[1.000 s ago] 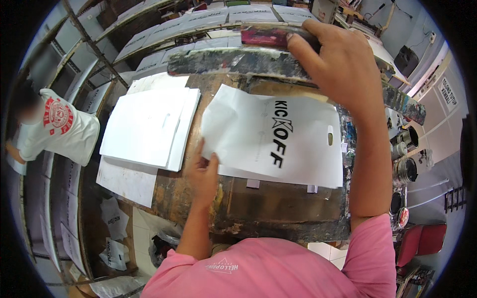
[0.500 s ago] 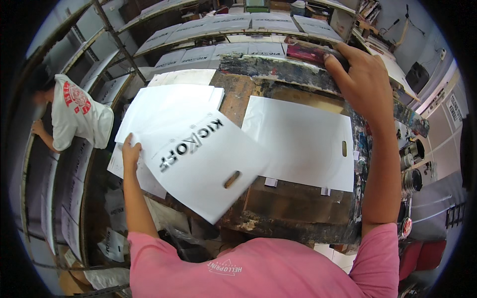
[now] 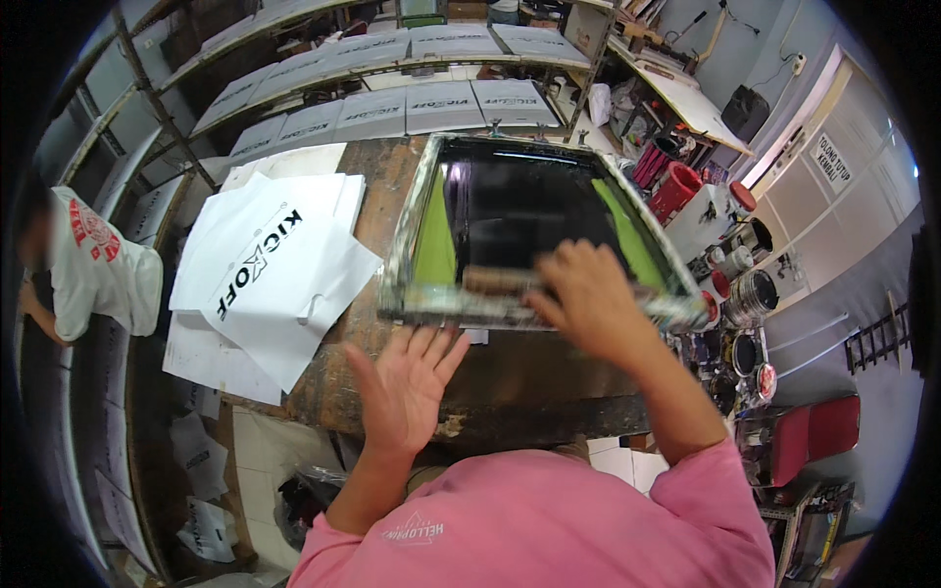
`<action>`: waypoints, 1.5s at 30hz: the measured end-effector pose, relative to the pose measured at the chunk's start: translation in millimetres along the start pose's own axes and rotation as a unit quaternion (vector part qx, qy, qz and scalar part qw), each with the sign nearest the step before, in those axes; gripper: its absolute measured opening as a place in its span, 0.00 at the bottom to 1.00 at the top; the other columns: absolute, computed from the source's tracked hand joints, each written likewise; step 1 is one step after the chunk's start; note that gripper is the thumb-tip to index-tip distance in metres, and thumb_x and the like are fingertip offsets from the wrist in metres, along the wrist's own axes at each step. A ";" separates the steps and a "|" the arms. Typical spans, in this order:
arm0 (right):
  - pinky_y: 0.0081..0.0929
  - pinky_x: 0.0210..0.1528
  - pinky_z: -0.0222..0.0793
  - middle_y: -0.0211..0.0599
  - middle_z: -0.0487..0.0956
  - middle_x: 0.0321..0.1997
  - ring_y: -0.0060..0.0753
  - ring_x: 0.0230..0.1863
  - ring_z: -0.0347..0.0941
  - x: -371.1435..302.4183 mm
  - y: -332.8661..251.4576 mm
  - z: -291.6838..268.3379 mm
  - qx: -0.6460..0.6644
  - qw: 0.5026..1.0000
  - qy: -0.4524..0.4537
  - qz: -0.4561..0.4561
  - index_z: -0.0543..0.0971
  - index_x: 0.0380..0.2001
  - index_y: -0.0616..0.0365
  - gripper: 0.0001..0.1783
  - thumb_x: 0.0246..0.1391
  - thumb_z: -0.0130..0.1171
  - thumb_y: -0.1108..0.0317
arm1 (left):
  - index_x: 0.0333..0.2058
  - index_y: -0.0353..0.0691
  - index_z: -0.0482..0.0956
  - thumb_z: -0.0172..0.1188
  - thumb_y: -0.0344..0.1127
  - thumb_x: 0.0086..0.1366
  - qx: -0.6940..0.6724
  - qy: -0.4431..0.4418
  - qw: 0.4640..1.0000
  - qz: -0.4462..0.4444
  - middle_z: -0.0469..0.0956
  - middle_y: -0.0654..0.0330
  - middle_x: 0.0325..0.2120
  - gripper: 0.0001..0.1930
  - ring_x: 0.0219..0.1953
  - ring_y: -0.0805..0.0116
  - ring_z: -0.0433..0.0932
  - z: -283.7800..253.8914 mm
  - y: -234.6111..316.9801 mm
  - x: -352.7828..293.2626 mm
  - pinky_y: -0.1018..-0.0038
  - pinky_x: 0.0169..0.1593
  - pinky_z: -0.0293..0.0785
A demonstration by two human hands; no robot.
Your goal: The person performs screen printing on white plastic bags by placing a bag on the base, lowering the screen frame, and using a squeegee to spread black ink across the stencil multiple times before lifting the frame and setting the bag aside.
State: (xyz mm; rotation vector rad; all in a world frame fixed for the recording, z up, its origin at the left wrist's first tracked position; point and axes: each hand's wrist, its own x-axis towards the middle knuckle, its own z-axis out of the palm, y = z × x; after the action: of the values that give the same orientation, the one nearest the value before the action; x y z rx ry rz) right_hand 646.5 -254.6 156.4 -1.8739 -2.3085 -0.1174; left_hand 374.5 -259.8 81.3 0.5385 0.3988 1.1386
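A screen-printing frame (image 3: 397, 279) lies lowered on the worktable, its mesh dark with ink in the middle and green along both sides. My right hand (image 3: 593, 299) is closed round the wooden handle of a squeegee (image 3: 498, 281) at the frame's near end; both are somewhat blurred. Palm up and fingers spread, my left hand (image 3: 407, 382) is empty just below the frame's near left corner. Left of the frame, a printed white plastic bag (image 3: 284, 284) rests askew on a stack of white bags (image 3: 211, 225). Whatever lies under the frame is mostly hidden.
Racks with printed bags (image 3: 368, 116) stand beyond the table and at the left. A co-worker in a white shirt (image 3: 108, 260) is by the left rack. Several ink tins (image 3: 753, 294) crowd the right side, near a red chair (image 3: 809, 441).
The screen frame has come down flat over the table. My left hand has released the printed bag onto the stack and moved right. My right hand has come nearer with the squeegee.
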 end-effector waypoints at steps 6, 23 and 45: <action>0.49 0.47 0.75 0.38 0.81 0.42 0.47 0.46 0.77 -42.7 -1.3 97.3 0.143 0.988 -0.044 0.025 0.86 0.43 0.53 0.20 0.61 0.68 0.48 | 0.70 0.17 0.51 0.43 0.85 0.67 0.058 0.170 0.971 -0.160 0.67 0.28 0.65 0.65 0.70 0.37 0.70 -87.7 -31.4 -7.3 0.50 0.75 0.68; 0.48 0.43 0.79 0.39 0.80 0.43 0.49 0.46 0.80 161.5 137.5 232.2 0.047 0.994 0.100 0.008 0.82 0.49 0.51 0.22 0.58 0.72 0.50 | 0.53 0.23 0.60 0.36 0.86 0.68 0.017 0.177 0.971 -0.159 0.67 0.19 0.60 0.55 0.68 0.24 0.68 -153.1 -63.0 -20.8 0.33 0.74 0.64; 0.52 0.41 0.79 0.41 0.84 0.37 0.51 0.41 0.84 143.1 113.5 196.6 0.001 0.998 0.060 -0.004 0.78 0.44 0.52 0.25 0.67 0.59 0.40 | 0.71 0.31 0.65 0.45 0.87 0.63 0.059 -0.050 0.992 -0.096 0.69 0.35 0.69 0.61 0.74 0.34 0.65 -175.0 -67.4 -18.7 0.37 0.77 0.57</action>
State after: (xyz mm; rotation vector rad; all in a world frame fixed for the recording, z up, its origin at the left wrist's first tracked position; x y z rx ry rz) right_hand 713.5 -60.5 -16.4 -1.8047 -2.2350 -0.2212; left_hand 320.1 -263.6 -99.1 0.6437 0.4229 0.9022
